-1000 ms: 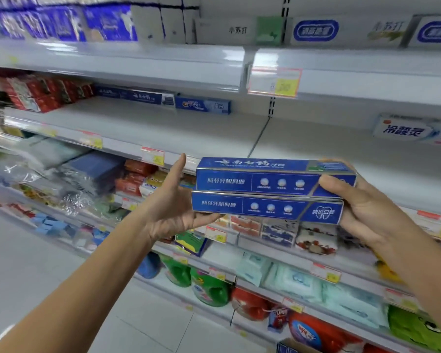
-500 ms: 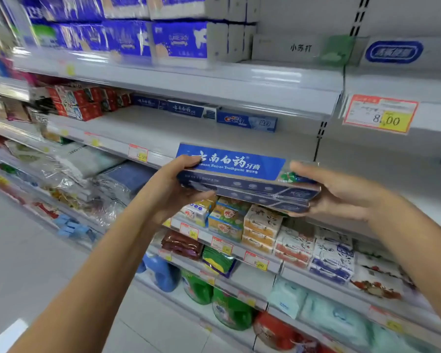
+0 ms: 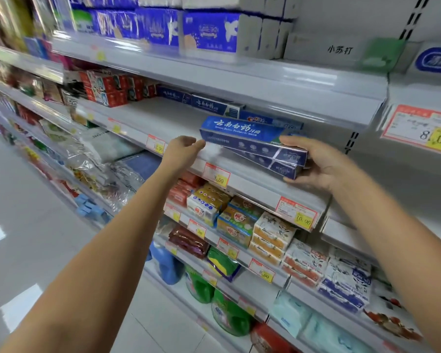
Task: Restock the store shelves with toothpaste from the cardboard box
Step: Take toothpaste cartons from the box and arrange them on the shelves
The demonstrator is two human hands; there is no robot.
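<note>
**Desk:** What's on your feed?

**Me:** Mostly the store shelving (image 3: 239,80), white tiers running off to the left. Blue tissue packs (image 3: 209,29) line the top tier.

**Desk:** And the toothpaste?

**Me:** The stack of toothpaste boxes (image 3: 250,141), two as far as I can count, sits over the front of the middle shelf (image 3: 148,121), tilted with its left end higher. I can't tell if it rests on the shelf. More blue cartons (image 3: 206,104) lie along the back of that shelf, with red boxes (image 3: 105,89) further left.

**Desk:** Grips?

**Me:** The right grip (image 3: 318,164) is wrapped round the stack's right end, thumb on top, fingers underneath. The left grip (image 3: 183,151) holds nothing. Its fingers are loose, tips at the stack's left end, touching or just short.

**Desk:** Anything small?

**Me:** A 3.50 price tag (image 3: 217,175) on the shelf lip, just below the stack.
</note>
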